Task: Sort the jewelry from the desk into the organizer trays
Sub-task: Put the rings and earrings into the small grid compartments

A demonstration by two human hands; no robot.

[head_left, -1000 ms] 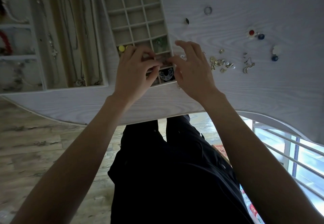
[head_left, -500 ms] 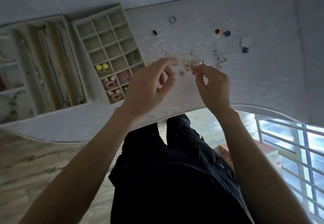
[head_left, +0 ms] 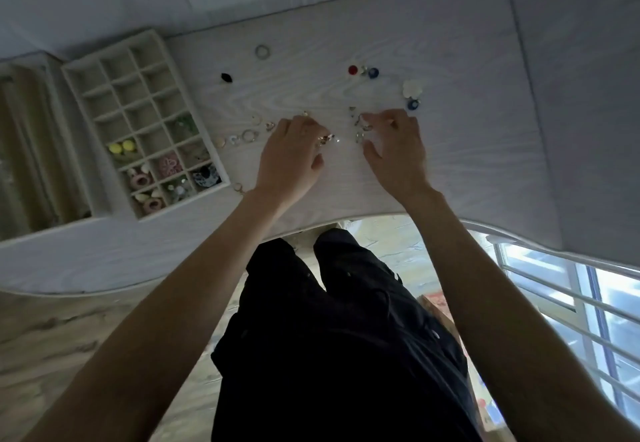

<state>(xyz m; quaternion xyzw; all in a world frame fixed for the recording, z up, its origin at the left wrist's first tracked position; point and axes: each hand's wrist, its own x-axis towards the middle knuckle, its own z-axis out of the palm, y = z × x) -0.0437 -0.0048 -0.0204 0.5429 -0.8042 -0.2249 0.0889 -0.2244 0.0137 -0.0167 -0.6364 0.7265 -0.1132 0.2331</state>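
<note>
A cream grid organizer tray (head_left: pixel 74 73) lies at the desk's left, its near cells holding yellow studs (head_left: pixel 122 147), pink pieces (head_left: pixel 170 164) and a dark earring (head_left: pixel 206 175). My left hand (head_left: pixel 289 161) rests fingertips-down on a small cluster of gold and silver earrings (head_left: pixel 327 138), thumb apart. Over several silver pieces (head_left: pixel 362 130) hovers my right hand (head_left: pixel 396 151), its fingertips touching them and its thumb also apart. I cannot see either hand pinching anything. A row of small rings (head_left: pixel 242 137) lies between my left hand and the tray.
Loose on the desk: a silver ring (head_left: pixel 262 51), a black piece (head_left: pixel 226 77), red (head_left: pixel 352 70) and blue (head_left: pixel 373 73) studs, a white flower (head_left: pixel 412 88), a small ring (head_left: pixel 239 187) by the tray. A long-compartment tray (head_left: pixel 52 102) sits far left. The desk's curved front edge (head_left: pixel 311 225) is close.
Both hands left the grid tray and moved right to the loose pieces on the desk, then lowered onto them. The view has swung right and up.
</note>
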